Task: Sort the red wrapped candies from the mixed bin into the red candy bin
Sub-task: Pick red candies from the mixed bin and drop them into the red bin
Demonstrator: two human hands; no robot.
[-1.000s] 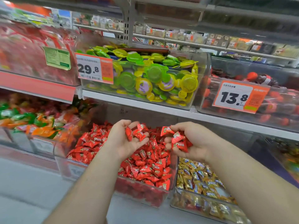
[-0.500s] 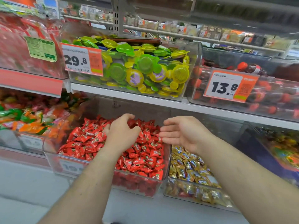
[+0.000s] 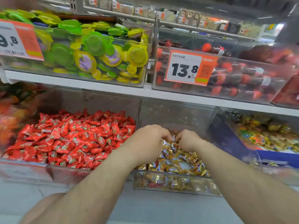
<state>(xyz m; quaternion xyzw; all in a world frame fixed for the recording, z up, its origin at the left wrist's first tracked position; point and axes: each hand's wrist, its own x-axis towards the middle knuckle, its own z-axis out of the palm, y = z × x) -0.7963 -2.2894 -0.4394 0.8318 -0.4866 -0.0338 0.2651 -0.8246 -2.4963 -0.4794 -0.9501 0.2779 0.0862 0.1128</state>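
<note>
Shop shelving stocked with clear bins of sweets and two price tags.

At 11 o'clock a clear bin [image 3: 142,62] holds green and yellow round sweets [image 3: 95,46], with an orange price tag [image 3: 17,40] on its front, cut off at 9 o'clock. At 2 o'clock a second bin [image 3: 242,92] holds red-capped dark pieces [image 3: 215,50] and bears a tag reading 13.8 [image 3: 187,68]. A white shelf edge [image 3: 113,88] runs beneath both. At 3 o'clock sits a blue-walled bin [image 3: 226,135] of assorted wrapped sweets [image 3: 265,135].

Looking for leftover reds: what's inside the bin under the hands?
The bin holds gold wrapped candies. Left hand and right hand cover the middle; no red candy shows.
</note>
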